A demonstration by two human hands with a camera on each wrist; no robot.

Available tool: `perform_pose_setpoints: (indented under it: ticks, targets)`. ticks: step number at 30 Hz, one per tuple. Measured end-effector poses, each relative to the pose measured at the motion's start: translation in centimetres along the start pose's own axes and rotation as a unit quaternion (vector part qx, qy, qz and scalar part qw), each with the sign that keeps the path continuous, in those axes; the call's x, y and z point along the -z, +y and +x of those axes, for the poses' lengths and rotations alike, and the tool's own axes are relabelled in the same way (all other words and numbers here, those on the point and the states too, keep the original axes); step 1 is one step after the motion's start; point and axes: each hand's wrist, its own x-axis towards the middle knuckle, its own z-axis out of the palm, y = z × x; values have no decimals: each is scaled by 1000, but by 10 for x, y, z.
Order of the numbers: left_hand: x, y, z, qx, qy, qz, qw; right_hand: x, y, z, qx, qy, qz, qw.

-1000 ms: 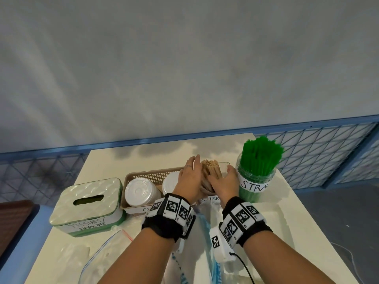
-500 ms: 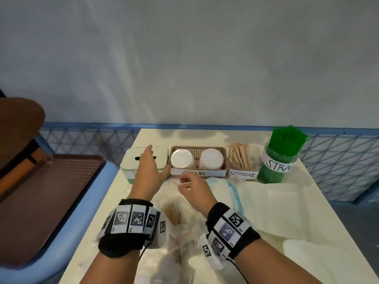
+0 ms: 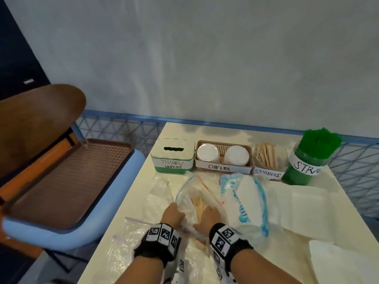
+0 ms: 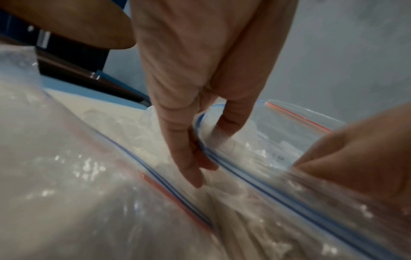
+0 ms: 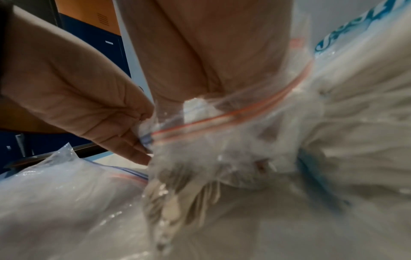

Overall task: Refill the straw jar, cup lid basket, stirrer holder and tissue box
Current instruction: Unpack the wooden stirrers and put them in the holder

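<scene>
A clear zip bag [image 3: 187, 191] with wooden stirrers [image 3: 199, 204] inside lies on the table in front of me. My left hand [image 3: 174, 213] pinches the bag's zip rim [image 4: 224, 165] between thumb and fingers [image 4: 191, 168], holding the mouth apart. My right hand [image 3: 209, 215] is inside the bag over the stirrers [image 5: 177, 202]; its fingers are blurred behind the plastic. Along the back stand the tissue box [image 3: 173, 158], cup lid basket [image 3: 222, 143], stirrer holder [image 3: 268, 158] and green straw jar [image 3: 307, 160].
A blue-printed tissue pack [image 3: 244, 201] lies right of the bag, with white paper sheets [image 3: 307, 212] beyond it. Another clear zip bag [image 3: 127, 242] lies at the near left. A brown tray [image 3: 61, 177] rests on a chair left of the table.
Both hands have drawn back from the stirrer holder to the zip bag near me. The left hand took hold of the rim and the right hand went inside.
</scene>
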Motion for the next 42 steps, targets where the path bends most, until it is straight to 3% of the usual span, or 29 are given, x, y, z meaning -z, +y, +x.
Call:
perform_pose_setpoints:
  ticks: [4,7,10,12,14,16,19,21,26,31,34,38,42]
  targets:
    - [4,-9,7,56,-43,-192,979,-2,-4,0,-12,27,35,999]
    - [9,-5,6,85,-47,-277,956,-4,-6,0,-6,35,59,998]
    - [14,5,4,102,-32,-391,914,-6,-7,4,22,39,61,997]
    - [14,12,1,88,-73,-425,898,-7,-7,5,26,55,47,997]
    - [13,10,8,57,-97,-338,934,-13,-7,8,30,69,44,996]
    - [10,8,15,14,-77,-160,984,-19,-7,11,49,80,19,995]
    - [9,6,20,-39,11,34,999,-26,-8,17,44,97,-35,994]
    - [10,8,21,-41,26,20,999,-28,-9,19,40,95,-55,993]
    - [9,12,29,-32,8,-172,985,-26,-8,22,38,99,-28,994]
    - [6,12,42,-36,8,-250,968,-13,-4,26,40,120,33,991]
    - [-7,3,60,-49,-10,-264,963,-5,-2,31,37,98,85,991]
    - [-4,15,46,-73,-23,-285,956,4,3,35,36,73,176,981]
    - [7,30,30,-109,23,-257,960,11,4,35,52,57,231,970]
